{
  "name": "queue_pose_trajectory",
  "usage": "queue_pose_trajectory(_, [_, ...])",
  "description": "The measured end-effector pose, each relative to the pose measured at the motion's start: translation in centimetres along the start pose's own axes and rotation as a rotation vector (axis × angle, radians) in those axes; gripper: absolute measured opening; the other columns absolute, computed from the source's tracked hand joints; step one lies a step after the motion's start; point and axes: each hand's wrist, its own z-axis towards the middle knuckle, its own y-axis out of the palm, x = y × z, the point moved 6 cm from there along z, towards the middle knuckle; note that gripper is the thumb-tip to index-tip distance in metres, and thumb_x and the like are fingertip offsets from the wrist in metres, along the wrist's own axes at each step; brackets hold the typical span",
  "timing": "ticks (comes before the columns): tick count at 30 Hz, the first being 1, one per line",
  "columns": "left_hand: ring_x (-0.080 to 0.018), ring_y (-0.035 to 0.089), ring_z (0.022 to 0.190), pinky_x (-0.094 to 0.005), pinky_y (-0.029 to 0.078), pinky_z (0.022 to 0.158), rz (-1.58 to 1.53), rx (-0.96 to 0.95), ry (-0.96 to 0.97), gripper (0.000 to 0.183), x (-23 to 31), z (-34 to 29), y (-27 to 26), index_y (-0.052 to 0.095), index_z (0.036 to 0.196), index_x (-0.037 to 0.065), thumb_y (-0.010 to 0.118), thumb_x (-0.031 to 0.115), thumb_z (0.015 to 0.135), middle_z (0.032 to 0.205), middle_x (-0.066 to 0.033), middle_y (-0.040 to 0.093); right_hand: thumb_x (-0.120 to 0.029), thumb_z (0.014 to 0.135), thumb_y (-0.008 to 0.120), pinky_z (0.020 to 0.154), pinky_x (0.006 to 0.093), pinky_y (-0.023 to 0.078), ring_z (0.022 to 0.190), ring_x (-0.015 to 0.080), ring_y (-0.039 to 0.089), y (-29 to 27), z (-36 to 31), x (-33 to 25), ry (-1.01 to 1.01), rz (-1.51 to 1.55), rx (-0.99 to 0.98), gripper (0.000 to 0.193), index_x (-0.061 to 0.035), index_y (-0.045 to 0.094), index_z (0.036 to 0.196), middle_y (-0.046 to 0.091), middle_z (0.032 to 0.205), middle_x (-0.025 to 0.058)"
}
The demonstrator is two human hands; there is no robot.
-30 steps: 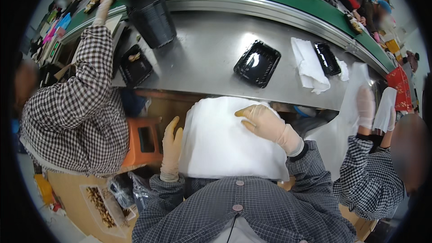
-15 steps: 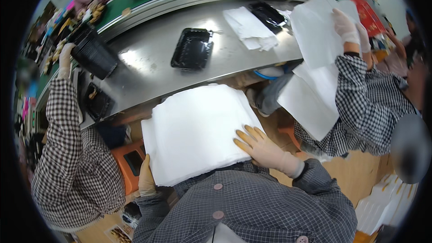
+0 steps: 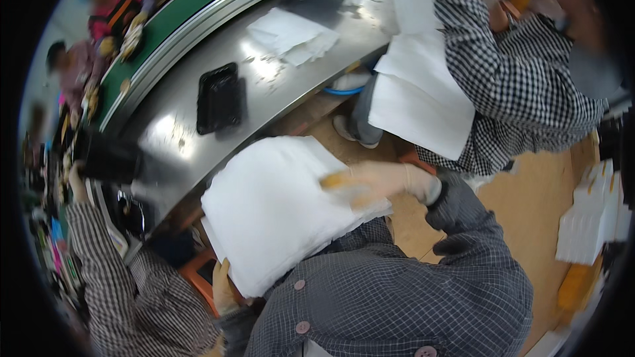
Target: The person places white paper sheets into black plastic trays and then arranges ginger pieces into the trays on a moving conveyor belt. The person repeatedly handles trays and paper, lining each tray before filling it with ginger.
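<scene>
A thick stack of white paper sheets (image 3: 271,205) lies across my lap, its edges slightly uneven. My left hand (image 3: 225,289), in a pale glove with yellowish fingertips, holds the stack's near left edge, with part of the fingers hidden. Over the right part of the stack is my right hand (image 3: 377,182), gloved the same way. Motion smears its fingers, so I cannot make out whether they pinch a sheet. Beyond the stack, a black plastic tray (image 3: 219,99) sits on the metal table (image 3: 165,135).
Folded white sheets (image 3: 291,34) lie farther along the table, beside a green conveyor belt (image 3: 192,16). At the right a co-worker in a checked sleeve (image 3: 473,33) handles white sheets (image 3: 423,92). Another at the left touches stacked black trays (image 3: 109,157). An orange stool (image 3: 198,271) is close by.
My view has turned to the right and tilted. My right hand has moved from the stack's right edge toward its far side and now blurs. My left hand stays at the stack's edge.
</scene>
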Motion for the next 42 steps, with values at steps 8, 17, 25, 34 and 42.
queue_pose_trajectory(8, [-0.0248, 0.060, 0.109, -0.0334, 0.050, 0.091, 0.502, 0.188, 0.114, 0.039, -0.6, 6.2, -5.8, 0.051, 0.129, -0.002, 0.048, 0.026, 0.102, 0.120, -0.0148, 0.063, -0.030, 0.104, 0.047, 0.100, 0.0386, 0.047, 0.119, 0.0293, 0.056, -8.5, 3.2, 34.1, 0.503, 1.336, 1.391, 0.042, -0.0014, 0.049, 0.135, 0.055, 0.135, 0.0153])
queue_pose_trajectory(17, [-0.0248, 0.060, 0.109, -0.0336, 0.050, 0.091, 0.629, 0.239, 0.052, 0.040, -1.5, 4.9, -3.7, 0.051, 0.128, -0.003, 0.048, 0.027, 0.103, 0.120, -0.0150, 0.062, -0.015, 0.090, 0.062, 0.069, 0.0322, 0.051, 0.077, 0.0201, 0.061, -11.2, 2.3, 43.8, 0.585, 0.970, 1.954, 0.032, 0.0014, 0.057, 0.117, 0.063, 0.099, 0.0090])
queue_pose_trajectory(25, [-0.0248, 0.060, 0.110, -0.0338, 0.050, 0.091, 0.652, 0.224, 0.034, 0.041, -3.5, 3.6, -3.3, 0.052, 0.128, -0.004, 0.047, 0.028, 0.103, 0.121, -0.0152, 0.062, -0.016, 0.083, 0.063, 0.077, 0.0381, 0.049, 0.086, 0.0271, 0.065, -1.1, 5.4, 41.7, 0.842, 0.780, 1.567, 0.025, 0.0018, 0.067, 0.100, 0.070, 0.099, 0.0167])
queue_pose_trajectory(34, [-0.0248, 0.060, 0.110, -0.0341, 0.050, 0.092, 0.696, 0.154, 0.083, 0.042, -3.6, 3.1, -3.4, 0.053, 0.128, -0.004, 0.046, 0.028, 0.103, 0.122, -0.0154, 0.062, -0.025, 0.086, 0.061, 0.091, 0.0416, 0.047, 0.104, 0.0364, 0.062, 2.9, 6.7, 38.2, 0.897, 0.797, 1.371, 0.040, 0.0006, 0.065, 0.116, 0.067, 0.113, 0.0221])
queue_pose_trajectory(42, [-0.0248, 0.059, 0.111, -0.0343, 0.050, 0.092, 0.768, 0.088, 0.096, 0.042, -2.7, 3.0, -2.3, 0.053, 0.128, -0.005, 0.046, 0.029, 0.103, 0.123, -0.0156, 0.062, -0.029, 0.089, 0.060, 0.093, 0.0433, 0.047, 0.107, 0.0402, 0.061, 0.7, 1.3, 32.2, 0.879, 0.670, 1.501, 0.044, 0.0023, 0.064, 0.120, 0.065, 0.117, 0.0265])
